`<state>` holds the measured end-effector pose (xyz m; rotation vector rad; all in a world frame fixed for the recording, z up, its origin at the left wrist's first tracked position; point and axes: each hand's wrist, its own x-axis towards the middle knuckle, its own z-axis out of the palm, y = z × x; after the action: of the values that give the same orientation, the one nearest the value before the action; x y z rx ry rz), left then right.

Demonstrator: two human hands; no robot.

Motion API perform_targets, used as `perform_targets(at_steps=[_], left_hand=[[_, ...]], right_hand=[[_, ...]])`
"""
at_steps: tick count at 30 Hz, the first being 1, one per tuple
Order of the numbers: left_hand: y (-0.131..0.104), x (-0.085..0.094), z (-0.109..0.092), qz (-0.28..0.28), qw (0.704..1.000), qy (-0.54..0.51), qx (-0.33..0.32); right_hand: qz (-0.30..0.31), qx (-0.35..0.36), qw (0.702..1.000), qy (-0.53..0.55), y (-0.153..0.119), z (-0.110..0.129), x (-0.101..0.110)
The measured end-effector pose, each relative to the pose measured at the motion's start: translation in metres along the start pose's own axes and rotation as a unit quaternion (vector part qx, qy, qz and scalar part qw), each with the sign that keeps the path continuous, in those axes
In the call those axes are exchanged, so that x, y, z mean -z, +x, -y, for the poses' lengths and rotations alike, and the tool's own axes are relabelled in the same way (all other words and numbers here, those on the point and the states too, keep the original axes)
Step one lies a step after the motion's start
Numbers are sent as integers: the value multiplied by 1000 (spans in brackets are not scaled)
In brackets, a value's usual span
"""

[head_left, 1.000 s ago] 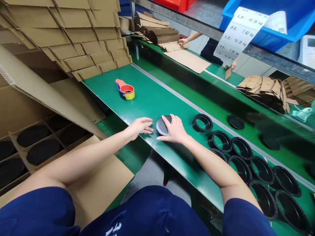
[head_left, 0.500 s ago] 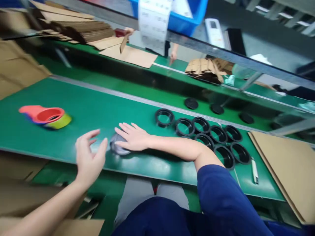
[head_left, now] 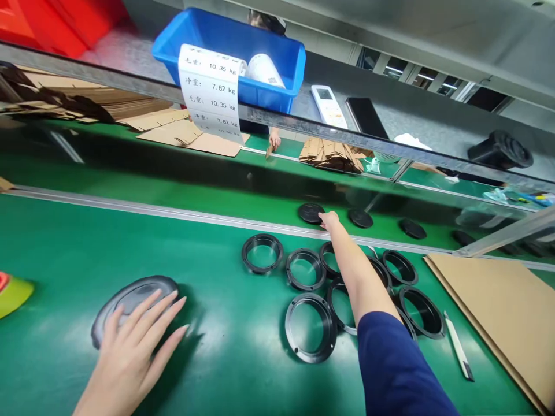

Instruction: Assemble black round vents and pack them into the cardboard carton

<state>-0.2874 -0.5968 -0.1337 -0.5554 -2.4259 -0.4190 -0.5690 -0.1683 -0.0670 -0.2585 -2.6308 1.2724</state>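
Note:
My left hand [head_left: 134, 341] is over a dark grey round disc [head_left: 143, 289] on the green table, its fingers stretched out; whether the palm presses on it I cannot tell. Across the table, my right hand [head_left: 328, 219] pinches the right edge of a flat black round lid [head_left: 311, 213] that lies on the green belt. Under and around my right forearm stand several black rings [head_left: 262, 254], open in the middle. One larger ring [head_left: 310, 328] is nearest the front.
A metal rail [head_left: 173, 214] divides table and belt. More black lids [head_left: 360, 218] lie along the belt. At right are a white cutter [head_left: 458, 346] and cardboard sheets [head_left: 498, 312]. A shelf above holds a blue bin [head_left: 269, 92] with a label roll. Another person's hand [head_left: 274, 140] shows behind.
My right hand has left the grey disc and reached forward to a lid on the belt. My left hand has come over the disc. The view has shifted.

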Motion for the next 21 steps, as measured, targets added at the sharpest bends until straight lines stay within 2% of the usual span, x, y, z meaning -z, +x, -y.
perform_targets(at_steps=[2,3,4,5,6,8,10,11,12,13,14,16,17,19,21], left_hand=[[17,-6,-19,-2,994,-95,58],[28,-11,-31,-2,982,-157,107],[40,-15,-43,-5,959,-230,168],[53,-20,-55,-14,920,-309,239],[68,-25,-65,-45,860,-403,311],[94,-31,-79,-82,690,-592,408],[113,-31,-85,-91,517,-730,438],[118,-28,-87,-102,451,-770,439],[120,-25,-89,-113,403,-795,438],[119,-20,-91,-125,373,-808,438],[117,-15,-93,-135,356,-813,441],[109,-6,-99,-133,340,-818,444],[105,-2,-102,-126,337,-821,443],[98,5,-107,-110,333,-827,440],[94,9,-112,-99,330,-827,443]], right_hand=[[43,-58,992,103,-3,14,-17],[70,-75,983,153,-10,24,-26],[98,-82,972,197,-22,34,-35],[127,-83,960,234,-38,45,-43],[161,-79,946,269,-60,54,-51],[251,-68,904,340,-112,66,-62],[346,-62,851,390,-166,69,-66],[383,-60,833,395,-189,69,-66],[403,-50,832,379,-207,68,-64],[396,-25,852,342,-221,67,-61],[363,19,883,296,-231,66,-58],[256,166,931,200,-239,67,-50],[204,250,934,155,-240,67,-46],[146,384,908,86,-239,68,-40],[134,448,884,32,-239,67,-38]])
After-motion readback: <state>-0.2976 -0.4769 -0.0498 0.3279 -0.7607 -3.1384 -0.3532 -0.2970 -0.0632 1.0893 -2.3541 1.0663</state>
